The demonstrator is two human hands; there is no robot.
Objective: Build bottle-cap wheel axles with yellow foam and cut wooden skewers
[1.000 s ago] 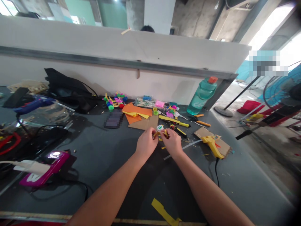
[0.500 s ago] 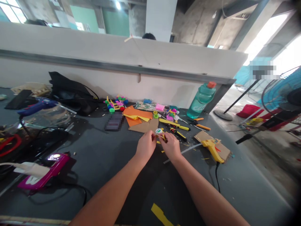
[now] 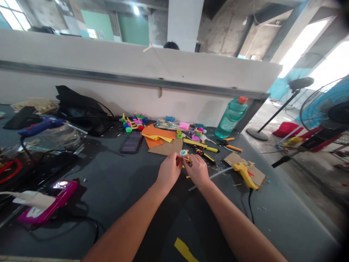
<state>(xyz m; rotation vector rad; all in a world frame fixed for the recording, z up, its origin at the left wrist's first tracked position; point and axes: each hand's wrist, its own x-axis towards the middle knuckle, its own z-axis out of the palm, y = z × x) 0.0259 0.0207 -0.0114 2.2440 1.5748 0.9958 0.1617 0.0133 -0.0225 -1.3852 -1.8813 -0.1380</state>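
My left hand [image 3: 169,171] and my right hand [image 3: 197,169] meet over the middle of the table, fingers closed in a pinch. Between their fingertips is a thin pale stick [image 3: 185,158], with a small yellow piece [image 3: 189,162] at the right fingers. The fingers hide most of both. Just beyond the fingertips shows a round white cap [image 3: 183,153] with a green mark; whether it is held or lying there I cannot tell. A black-and-yellow cutter [image 3: 206,157] and a yellow strip [image 3: 195,143] lie past my right hand.
Orange paper [image 3: 155,133] and cardboard [image 3: 163,147] lie beyond the hands. A yellow glue gun [image 3: 247,174] rests on the right, near pliers [image 3: 231,145] and a green bottle [image 3: 231,116]. A blue glue gun [image 3: 40,123] and a magenta power strip [image 3: 51,203] occupy the left.
The view has shifted slightly. Both hands stay together at the same spot, with hardly any visible change in their grip.
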